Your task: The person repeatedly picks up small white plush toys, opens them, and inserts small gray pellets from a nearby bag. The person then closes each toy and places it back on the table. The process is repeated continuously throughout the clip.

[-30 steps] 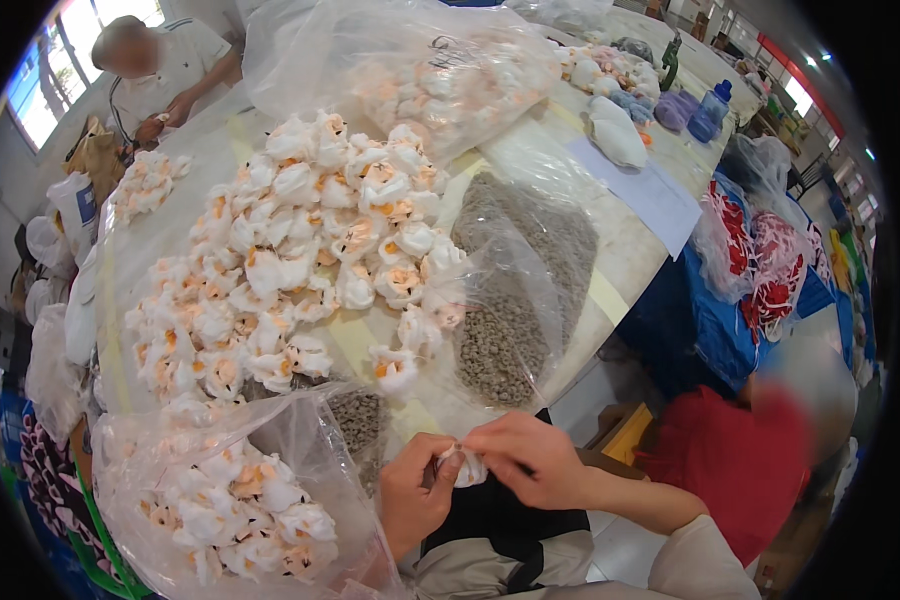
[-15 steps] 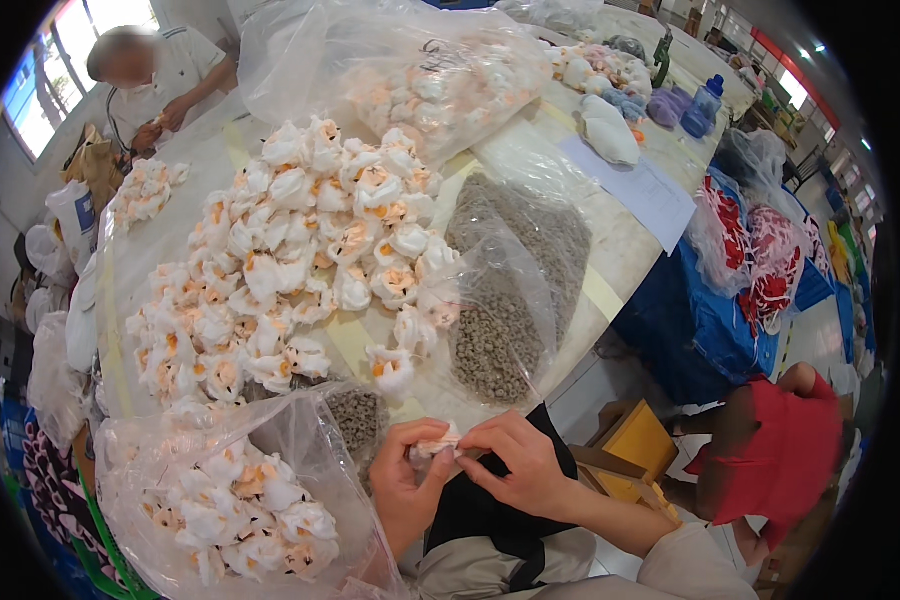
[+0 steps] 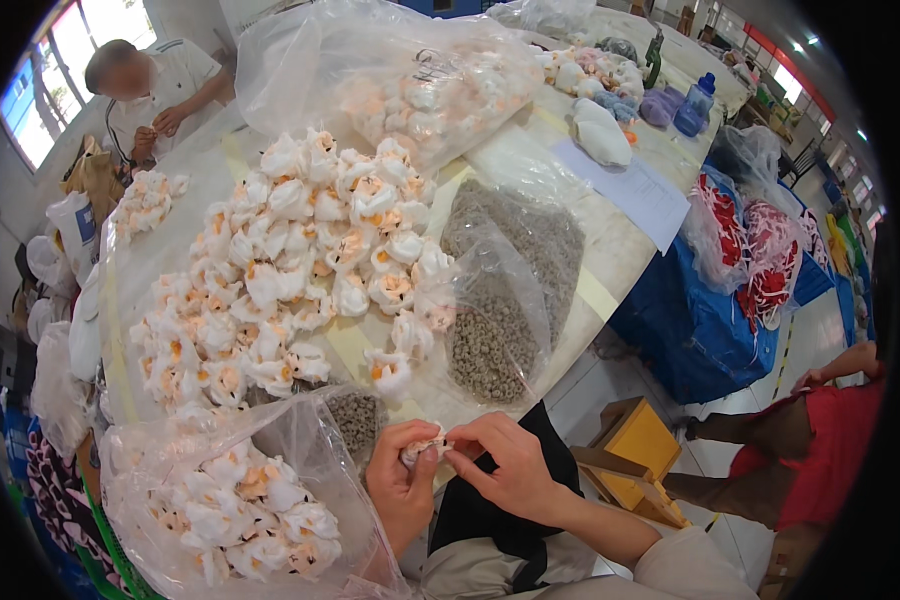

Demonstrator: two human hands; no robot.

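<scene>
My left hand [image 3: 402,482] holds a small white and orange fabric flower [image 3: 422,450] just off the table's near edge. My right hand [image 3: 500,465] pinches the same flower from the right with its fingertips. Right in front of my hands lies a clear bag of small grey-green pellets [image 3: 490,335], its mouth open toward me. A big heap of the same white and orange flowers [image 3: 290,260] covers the middle of the table [image 3: 610,245]. At my lower left stands an open clear bag of flowers [image 3: 240,500].
Another full clear bag of flowers [image 3: 410,80] lies at the far end. A sheet of paper [image 3: 635,190] rests at the table's right edge. A person in white [image 3: 160,85] works at the far left. A person in red [image 3: 820,440] is on the floor by a yellow wooden stool [image 3: 635,450].
Both hands have stayed together on the small flower, turning it slightly between the fingers. The person in red at the right has shifted lower and further right.
</scene>
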